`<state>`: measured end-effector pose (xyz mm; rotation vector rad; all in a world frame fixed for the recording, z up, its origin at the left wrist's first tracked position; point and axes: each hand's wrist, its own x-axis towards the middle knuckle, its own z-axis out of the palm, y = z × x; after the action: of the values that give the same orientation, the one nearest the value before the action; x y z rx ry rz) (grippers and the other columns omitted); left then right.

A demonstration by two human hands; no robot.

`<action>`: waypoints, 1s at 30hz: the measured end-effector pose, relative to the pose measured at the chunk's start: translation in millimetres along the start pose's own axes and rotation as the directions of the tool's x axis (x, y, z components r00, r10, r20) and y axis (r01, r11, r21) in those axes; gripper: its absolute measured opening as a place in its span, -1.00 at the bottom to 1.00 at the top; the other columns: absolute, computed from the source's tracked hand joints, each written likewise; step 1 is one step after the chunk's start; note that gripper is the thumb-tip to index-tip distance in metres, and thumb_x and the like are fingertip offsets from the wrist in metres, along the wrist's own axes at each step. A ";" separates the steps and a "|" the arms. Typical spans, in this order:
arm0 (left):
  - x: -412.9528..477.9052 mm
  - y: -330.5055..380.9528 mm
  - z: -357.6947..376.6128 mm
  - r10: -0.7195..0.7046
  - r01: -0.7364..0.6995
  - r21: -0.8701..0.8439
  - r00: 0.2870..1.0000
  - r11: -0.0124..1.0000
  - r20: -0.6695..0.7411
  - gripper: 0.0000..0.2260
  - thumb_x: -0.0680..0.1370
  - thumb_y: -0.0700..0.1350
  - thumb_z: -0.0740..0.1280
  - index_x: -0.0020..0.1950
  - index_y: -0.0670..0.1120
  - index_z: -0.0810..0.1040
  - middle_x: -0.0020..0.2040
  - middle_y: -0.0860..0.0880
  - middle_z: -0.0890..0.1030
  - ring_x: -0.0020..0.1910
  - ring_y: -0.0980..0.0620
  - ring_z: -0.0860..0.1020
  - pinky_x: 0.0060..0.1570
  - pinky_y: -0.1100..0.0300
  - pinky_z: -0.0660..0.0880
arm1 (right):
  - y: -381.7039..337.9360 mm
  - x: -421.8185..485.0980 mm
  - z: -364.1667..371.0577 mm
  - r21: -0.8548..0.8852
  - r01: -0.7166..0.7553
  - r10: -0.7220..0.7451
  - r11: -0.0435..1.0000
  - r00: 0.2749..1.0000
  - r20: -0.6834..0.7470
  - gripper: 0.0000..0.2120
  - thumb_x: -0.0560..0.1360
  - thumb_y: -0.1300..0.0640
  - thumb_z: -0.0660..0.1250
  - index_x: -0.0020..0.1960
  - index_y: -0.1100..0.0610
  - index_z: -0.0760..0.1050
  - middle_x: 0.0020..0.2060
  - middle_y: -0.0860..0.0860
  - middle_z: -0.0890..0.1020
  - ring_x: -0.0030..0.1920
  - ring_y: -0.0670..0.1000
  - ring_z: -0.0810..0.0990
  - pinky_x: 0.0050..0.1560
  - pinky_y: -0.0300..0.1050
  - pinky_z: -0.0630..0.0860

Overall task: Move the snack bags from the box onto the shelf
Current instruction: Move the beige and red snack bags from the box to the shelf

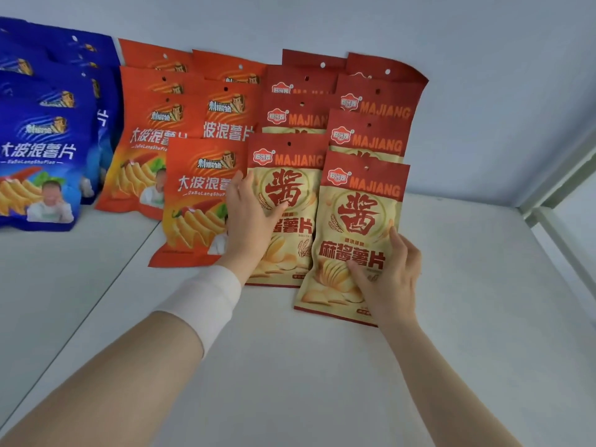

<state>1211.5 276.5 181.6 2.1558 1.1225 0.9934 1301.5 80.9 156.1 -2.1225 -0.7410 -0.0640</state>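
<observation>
Plainly, right hand (390,279) grips MAJIANG bag (364,201).

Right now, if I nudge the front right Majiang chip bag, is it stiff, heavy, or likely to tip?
Probably light for its size: the front right Majiang bag looks puffed, and the right hand holds it by one lower edge. Likely to tip: it stands tall and narrow, slightly tilted, on the shelf.

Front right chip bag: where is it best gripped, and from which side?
Grip the front right bag at its lower right edge, from the right. It leans back against its row, its left edge beside the neighbouring bag under the left hand, its right side is free; the right hand pinches there.
</observation>
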 end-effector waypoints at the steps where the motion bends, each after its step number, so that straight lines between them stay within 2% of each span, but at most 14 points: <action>1: 0.8 1.8 -1.7 0.048 -0.048 0.040 0.999 0.998 0.005 -0.34 0.46 0.00 0.41 0.46 -0.15 0.21 0.46 -0.15 0.22 0.47 -0.07 0.17 0.40 0.16 0.14 | -1.4 0.5 -0.6 -0.053 0.013 -0.014 0.998 1.000 -0.006 -0.19 0.37 -0.01 0.47 0.47 0.18 0.14 0.37 0.17 0.22 0.38 0.14 0.19 0.36 0.09 0.24; 3: -1.1 6.8 -11.9 0.171 -0.174 0.134 0.985 0.976 0.032 -0.38 0.49 0.00 0.38 0.45 -0.18 0.23 0.44 -0.15 0.29 0.45 -0.06 0.23 0.40 0.17 0.15 | -9.2 -0.7 -4.9 -0.155 0.023 -0.025 0.988 1.000 -0.014 -0.24 0.40 -0.04 0.42 0.46 0.18 0.16 0.41 0.19 0.18 0.41 0.18 0.14 0.37 0.14 0.17; 5: 1.2 13.1 -23.6 0.291 -0.301 0.244 0.954 0.922 0.076 -0.43 0.52 0.00 0.35 0.44 -0.19 0.26 0.38 -0.14 0.38 0.39 -0.08 0.32 0.39 0.13 0.23 | -17.3 2.3 -12.2 -0.248 0.043 -0.048 0.968 0.999 -0.013 -0.30 0.44 -0.04 0.37 0.45 0.17 0.17 0.44 0.18 0.16 0.43 0.19 0.13 0.37 0.13 0.16; 8: -15.2 21.4 -60.0 0.412 -0.439 0.435 0.897 0.786 0.160 -0.56 0.54 -0.01 0.30 0.36 -0.16 0.35 0.25 -0.13 0.49 0.25 -0.08 0.44 0.25 0.08 0.37 | -42.0 -8.2 -26.2 -0.364 0.160 -0.144 0.917 0.987 0.070 -0.41 0.50 -0.03 0.29 0.44 0.15 0.20 0.43 0.13 0.21 0.43 0.17 0.15 0.36 0.12 0.20; 10: -35.2 24.6 -91.4 0.424 -0.498 0.553 0.865 0.668 0.268 -0.66 0.56 -0.04 0.27 0.29 -0.14 0.40 0.19 -0.11 0.52 0.19 -0.08 0.48 0.19 0.05 0.42 | -60.8 -21.7 -32.1 -0.422 0.260 -0.210 0.869 0.964 0.162 -0.48 0.53 -0.01 0.24 0.42 0.14 0.23 0.39 0.10 0.29 0.41 0.15 0.19 0.36 0.09 0.22; 13: -81.8 16.6 -143.5 0.327 -0.502 0.698 0.864 0.511 0.382 -0.72 0.56 -0.12 0.25 0.26 -0.15 0.44 0.18 -0.13 0.53 0.19 -0.13 0.48 0.19 0.01 0.41 | -87.3 -59.4 -31.7 -0.473 0.437 -0.302 0.765 0.892 0.335 -0.56 0.55 0.03 0.18 0.38 0.16 0.27 0.33 0.12 0.35 0.35 0.17 0.26 0.34 0.09 0.23; 16: -137.4 -1.9 -196.9 0.161 -0.423 0.787 0.905 0.450 0.395 -0.67 0.57 -0.15 0.20 0.33 -0.15 0.39 0.24 -0.15 0.49 0.22 -0.16 0.44 0.13 0.01 0.36 | -111.0 -110.6 -24.9 -0.493 0.587 -0.349 0.643 0.797 0.494 -0.53 0.57 -0.02 0.14 0.42 0.15 0.21 0.36 0.14 0.32 0.37 0.17 0.24 0.34 0.07 0.20; 18: -174.4 -16.8 -233.7 0.042 -0.372 0.833 0.920 0.410 0.390 -0.68 0.58 -0.15 0.18 0.34 -0.14 0.37 0.24 -0.16 0.48 0.23 -0.16 0.43 0.13 0.02 0.34 | -129.6 -148.1 -18.2 -0.455 0.654 -0.366 0.604 0.736 0.570 -0.52 0.58 -0.04 0.12 0.43 0.14 0.22 0.38 0.13 0.31 0.39 0.16 0.23 0.35 0.05 0.20; 23: -260.7 -65.8 -336.0 -0.168 -0.212 0.918 0.945 0.335 0.279 -0.70 0.58 -0.13 0.18 0.30 -0.14 0.36 0.23 -0.15 0.47 0.23 -0.14 0.43 0.11 0.04 0.35 | -188.8 -240.5 9.5 -0.316 0.818 -0.475 0.482 0.546 0.690 -0.53 0.58 -0.03 0.11 0.42 0.15 0.23 0.37 0.12 0.32 0.38 0.15 0.25 0.34 0.01 0.21; 30: -394.7 -159.7 -471.9 -0.380 0.061 0.946 0.922 0.319 0.069 -0.70 0.59 -0.12 0.18 0.31 -0.11 0.39 0.20 -0.10 0.49 0.19 -0.11 0.46 0.06 0.09 0.35 | -282.6 -389.0 69.9 -0.197 0.943 -0.563 0.267 0.319 0.763 -0.54 0.57 0.01 0.13 0.41 0.18 0.24 0.36 0.17 0.34 0.36 0.19 0.30 0.31 0.05 0.28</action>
<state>608.7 76.6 206.8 2.6705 2.1103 -0.3058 817.6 72.4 198.9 -2.0595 -2.5102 -0.2960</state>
